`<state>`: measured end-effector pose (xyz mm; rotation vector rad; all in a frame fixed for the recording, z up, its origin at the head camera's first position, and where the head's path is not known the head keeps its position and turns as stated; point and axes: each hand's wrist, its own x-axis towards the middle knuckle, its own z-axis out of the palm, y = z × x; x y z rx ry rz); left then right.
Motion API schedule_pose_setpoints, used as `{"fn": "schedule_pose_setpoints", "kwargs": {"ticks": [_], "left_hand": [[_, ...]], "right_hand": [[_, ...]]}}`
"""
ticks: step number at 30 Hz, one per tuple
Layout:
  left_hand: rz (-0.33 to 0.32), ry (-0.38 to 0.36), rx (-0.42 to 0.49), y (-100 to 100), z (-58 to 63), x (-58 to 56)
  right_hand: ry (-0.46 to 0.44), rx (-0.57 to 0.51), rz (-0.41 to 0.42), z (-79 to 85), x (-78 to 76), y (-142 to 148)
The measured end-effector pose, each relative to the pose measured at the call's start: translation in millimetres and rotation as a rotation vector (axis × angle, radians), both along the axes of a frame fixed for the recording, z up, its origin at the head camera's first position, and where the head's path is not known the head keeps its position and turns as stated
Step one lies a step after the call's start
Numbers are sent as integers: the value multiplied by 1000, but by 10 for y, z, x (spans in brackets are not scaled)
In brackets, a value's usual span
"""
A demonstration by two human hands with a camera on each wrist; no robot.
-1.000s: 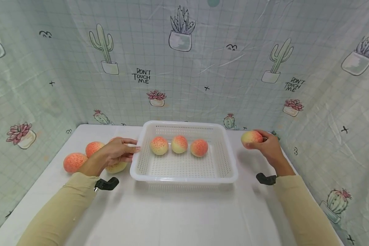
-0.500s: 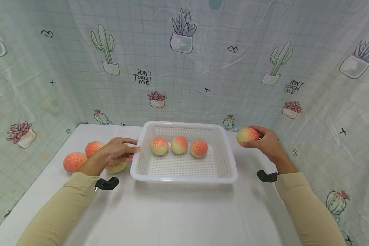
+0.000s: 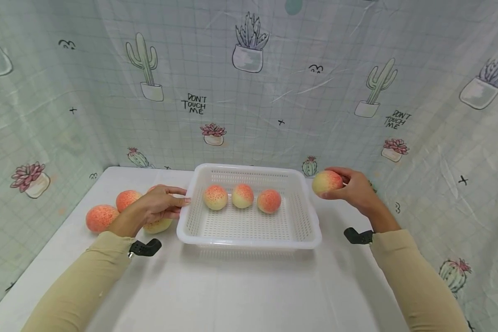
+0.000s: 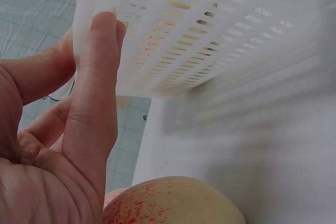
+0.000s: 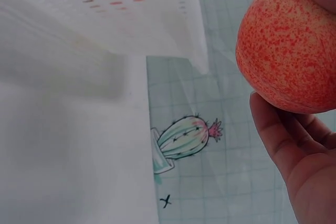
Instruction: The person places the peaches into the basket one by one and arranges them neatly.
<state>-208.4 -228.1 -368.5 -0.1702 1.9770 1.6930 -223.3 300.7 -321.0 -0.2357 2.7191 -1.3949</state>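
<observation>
A white plastic basket [image 3: 249, 243] with slotted walls has three peaches lying in a row inside it: a left peach [image 3: 215, 197], a middle peach [image 3: 242, 196] and a right peach [image 3: 269, 201]. My left hand [image 3: 159, 203] pinches the basket's left rim, thumb on top and fingers against the outer wall in the left wrist view. My right hand [image 3: 355, 190] holds another peach [image 3: 327, 183], red and yellow, raised just off the basket's right rim. In the right wrist view, thumb and fingers are round this peach [image 5: 289, 51].
Left of the basket, more peaches sit on the white table [image 3: 249, 290], among them a red peach [image 3: 101, 218] and a yellowish peach [image 3: 157, 226] partly under my left hand. A cactus-print curtain [image 3: 249, 101] hangs behind the table and along its sides.
My right hand has moved left with its peach, closer to the basket's right rim, and slightly up. The left hand, the basket and the peaches in it stay put.
</observation>
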Motion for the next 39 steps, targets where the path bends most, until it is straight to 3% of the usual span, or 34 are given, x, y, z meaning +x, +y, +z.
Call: {"fn": "schedule_pose_setpoints", "kwargs": {"ticks": [15, 39], "left_hand": [[2, 0, -8, 6, -9, -8], [2, -1, 1, 2, -18, -7]], "right_hand": [[7, 23, 60, 90, 10, -242], [45, 60, 157, 83, -17, -546]]}}
